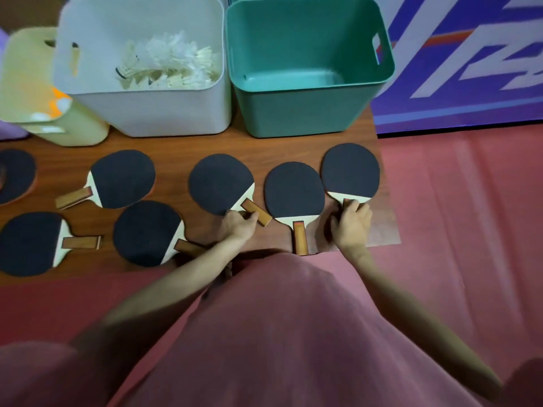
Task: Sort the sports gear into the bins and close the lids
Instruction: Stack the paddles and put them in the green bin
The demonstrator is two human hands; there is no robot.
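Note:
Several black-faced table tennis paddles lie flat on a low wooden table [176, 142]. My left hand [239, 226] grips the wooden handle of the middle paddle [219, 183]. My right hand [351, 223] is closed over the handle of the rightmost paddle [351, 170]. Between them lies another paddle [293, 190], untouched, its handle pointing at me. Behind stand three open bins: an empty green bin [308, 113], a white bin [152, 113] holding white shuttlecocks [167, 64], and a pale yellow bin [32, 83] with orange and white balls inside.
More paddles lie to the left [123, 179], [147, 233], [29, 243], and one is cut off at the left edge [14, 174]. The table's right edge is just past my right hand. Red floor mat [455, 215] and a purple patterned banner [470, 54] lie to the right.

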